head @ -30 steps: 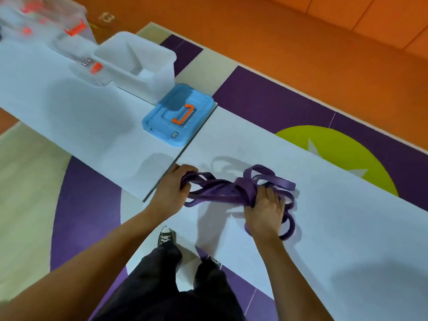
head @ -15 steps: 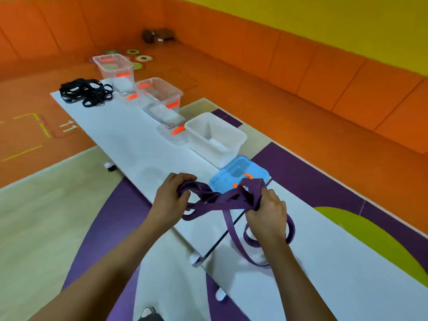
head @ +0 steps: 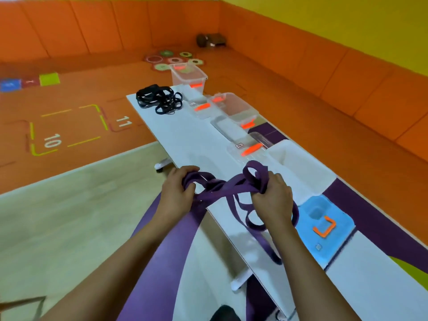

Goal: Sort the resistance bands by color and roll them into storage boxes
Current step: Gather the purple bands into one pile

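Nearest the camera, both forearms reached forward over the near edge of the long white table (head: 190, 140). The left hand (head: 176, 193) had its fingers curled tight round one end of the purple bands (head: 220, 189), and the right hand (head: 274, 200) gripped the other end in a closed fist. The bundle stretched between the two hands as a twisted cluster of straps, held just above the table's edge. A small loop stood up past the right hand's knuckles. Several slack loops hung below that hand, over the tabletop, and the longest trailed back toward the person.

Just to the right of the right hand, a blue lid (head: 322, 212) with an orange handle lay flat on the table. Beyond it, near the right hand's fingers, stood an open white box (head: 301, 167). Farther along the same side lay a clear lid (head: 245, 149) with an orange handle, then a clear box (head: 234, 107) with orange clips. A second clear box (head: 188, 75) stood at the table's far end. At the far left corner, well apart from both hands, a heap of black bands (head: 158, 99) lay on the table.
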Demonstrator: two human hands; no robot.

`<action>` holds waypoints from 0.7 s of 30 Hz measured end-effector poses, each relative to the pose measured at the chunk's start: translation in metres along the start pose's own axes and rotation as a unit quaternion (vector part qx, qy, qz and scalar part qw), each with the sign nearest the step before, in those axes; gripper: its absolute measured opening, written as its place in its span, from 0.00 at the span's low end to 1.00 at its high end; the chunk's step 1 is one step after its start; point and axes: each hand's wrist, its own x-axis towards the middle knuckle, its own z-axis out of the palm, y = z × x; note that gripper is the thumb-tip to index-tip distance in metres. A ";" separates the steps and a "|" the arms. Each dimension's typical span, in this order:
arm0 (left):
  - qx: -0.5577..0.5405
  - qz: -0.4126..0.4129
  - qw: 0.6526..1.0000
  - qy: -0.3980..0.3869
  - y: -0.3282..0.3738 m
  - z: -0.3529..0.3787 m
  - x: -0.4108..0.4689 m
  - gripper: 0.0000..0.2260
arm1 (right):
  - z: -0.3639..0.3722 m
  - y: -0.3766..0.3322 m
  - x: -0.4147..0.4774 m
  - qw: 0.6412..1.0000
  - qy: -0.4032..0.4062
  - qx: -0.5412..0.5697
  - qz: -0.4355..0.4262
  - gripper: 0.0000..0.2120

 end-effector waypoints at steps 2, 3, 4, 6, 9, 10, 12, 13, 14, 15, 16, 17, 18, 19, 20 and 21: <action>-0.008 -0.015 1.000 0.023 -0.011 -0.013 0.026 0.20 | 0.021 -0.023 0.024 1.000 -0.008 0.014 -0.010 0.08; -0.007 -0.020 0.999 0.031 -0.017 -0.018 0.040 0.20 | 0.033 -0.032 0.037 1.000 -0.011 0.028 -0.011 0.09; -0.004 -0.023 0.999 0.034 -0.023 -0.023 0.054 0.21 | 0.044 -0.041 0.051 0.999 -0.010 0.042 -0.010 0.09; 0.002 -0.033 0.999 0.033 -0.038 -0.032 0.085 0.21 | 0.068 -0.056 0.080 0.998 -0.005 0.066 -0.010 0.09; 0.015 -0.042 0.998 0.042 -0.066 -0.038 0.149 0.22 | 0.113 -0.076 0.135 0.995 0.007 0.097 -0.019 0.07; 0.023 -0.041 0.998 0.046 -0.072 -0.038 0.168 0.22 | 0.126 -0.082 0.150 0.994 0.010 0.103 -0.023 0.07; 0.023 -0.058 0.997 0.047 -0.083 -0.039 0.209 0.22 | 0.155 -0.092 0.184 0.994 -0.001 0.109 -0.020 0.08; 0.025 -0.068 0.996 0.045 -0.089 -0.040 0.230 0.22 | 0.167 -0.098 0.202 0.994 -0.007 0.110 -0.018 0.08; 0.027 -0.075 0.996 0.040 -0.093 -0.041 0.250 0.22 | 0.178 -0.103 0.219 0.994 -0.011 0.110 -0.013 0.08; 0.031 -0.077 0.996 0.038 -0.097 -0.042 0.267 0.22 | 0.186 -0.107 0.233 0.994 -0.016 0.111 -0.010 0.09; 0.037 -0.075 0.996 0.041 -0.101 -0.043 0.289 0.22 | 0.195 -0.114 0.250 0.994 -0.022 0.110 -0.009 0.09; 0.042 -0.073 0.995 0.044 -0.107 -0.044 0.310 0.22 | 0.203 -0.121 0.267 0.994 -0.027 0.109 -0.008 0.09; 0.044 -0.075 0.995 0.044 -0.112 -0.046 0.328 0.22 | 0.211 -0.127 0.282 0.994 -0.030 0.104 -0.006 0.08; 0.041 -0.081 0.995 0.045 -0.117 -0.046 0.345 0.22 | 0.218 -0.131 0.295 0.995 -0.032 0.097 -0.004 0.08; 0.035 -0.083 0.995 0.051 -0.122 -0.046 0.357 0.22 | 0.223 -0.135 0.305 0.995 -0.035 0.091 -0.004 0.08; 0.026 -0.088 0.994 0.060 -0.131 -0.046 0.371 0.22 | 0.229 -0.139 0.314 0.996 -0.040 0.085 -0.006 0.08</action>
